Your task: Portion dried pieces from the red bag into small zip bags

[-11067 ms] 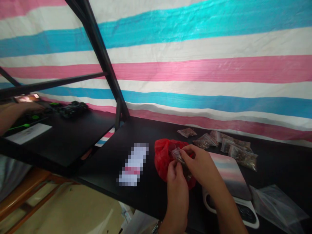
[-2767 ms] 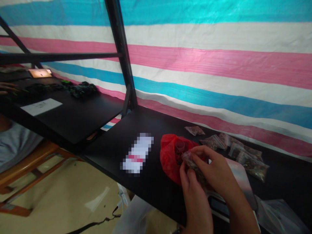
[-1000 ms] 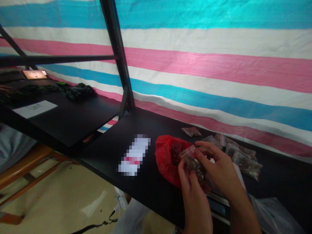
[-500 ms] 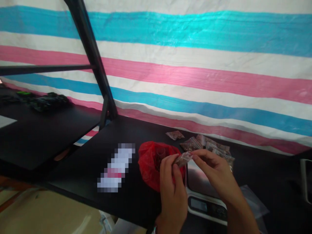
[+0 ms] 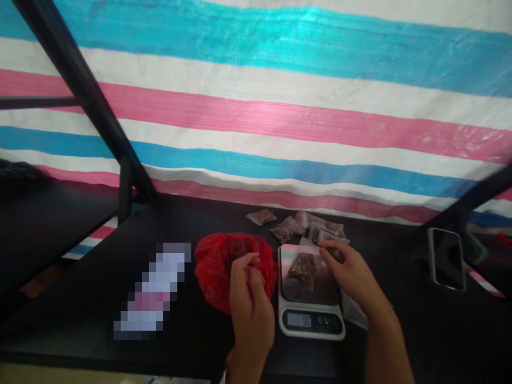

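A small clear zip bag [image 5: 303, 268] of brownish dried bits lies on the plate of a white digital kitchen scale [image 5: 312, 322]. My right hand [image 5: 352, 274] is over the scale's right side, thumb and fingertips pinched at the bag's upper corner. To the left, my left hand [image 5: 252, 306] hovers in front of a red plastic bag [image 5: 212, 272]. Its fingers are loosely curled and apart, and I see nothing in them. A clear round cup or tube rim [image 5: 237, 247] shows inside the red bag. The scale's display is lit, but its digits are blurred.
Several filled zip bags [image 5: 287, 229] lie behind the scale, one filled bag [image 5: 262, 216] apart on the left. Clear plastic [image 5: 354, 312] lies under my right forearm. A phone [image 5: 447, 260] is at right, a pixelated item [image 5: 156, 290] at left. Striped sheeting [image 5: 280, 117] hangs behind the black table.
The zip bag held between both hands is now down on the scale. My left hand has let go of it, while my right hand stays at its corner. The view has shifted right.
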A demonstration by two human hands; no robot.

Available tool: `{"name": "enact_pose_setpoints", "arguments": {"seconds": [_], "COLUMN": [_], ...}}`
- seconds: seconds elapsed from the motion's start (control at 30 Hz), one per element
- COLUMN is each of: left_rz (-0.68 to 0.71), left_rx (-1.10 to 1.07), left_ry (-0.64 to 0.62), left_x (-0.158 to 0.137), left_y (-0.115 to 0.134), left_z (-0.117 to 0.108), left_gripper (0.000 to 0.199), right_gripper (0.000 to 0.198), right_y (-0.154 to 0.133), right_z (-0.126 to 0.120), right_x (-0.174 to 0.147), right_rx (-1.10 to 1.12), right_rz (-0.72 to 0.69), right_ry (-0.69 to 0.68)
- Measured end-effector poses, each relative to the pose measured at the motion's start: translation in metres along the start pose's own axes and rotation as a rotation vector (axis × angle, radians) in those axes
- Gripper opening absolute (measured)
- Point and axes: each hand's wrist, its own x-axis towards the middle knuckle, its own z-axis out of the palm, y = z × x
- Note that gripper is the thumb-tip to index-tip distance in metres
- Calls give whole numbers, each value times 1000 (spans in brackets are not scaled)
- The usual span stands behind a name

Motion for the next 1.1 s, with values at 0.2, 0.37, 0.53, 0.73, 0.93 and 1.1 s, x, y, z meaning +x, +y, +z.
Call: {"name": "enact_pose_setpoints", "arguments": {"seconds": [0.2,0.37,0.53,0.73,0.93,1.1], "left_rz": [54,78,133,168,166,215], "left_rx": [-35,-69,-85,-122,-127,-59], "left_ry": [45,71,77,109,129,110], "left_x": [-4,-6,-4,1,-1,-8], "left_y": [3,6,7,13,14,11], "left_z": [8,13,12,13,13,7], "left_gripper": [19,18,17,20,23,26], "right_gripper": [47,44,43,48,41,41], "right_y": [10,11,8,8,11,20], "right_z": [-3,-9,-9,-3,6,13], "right_x": [5,4,4,4,9,14], "right_rx": [-105,-98,-78,-69,-67,-79], "right_rz": [-46,-17,3,6,-53,-99], "right_ry": [207,240,245,216,177,122]}}
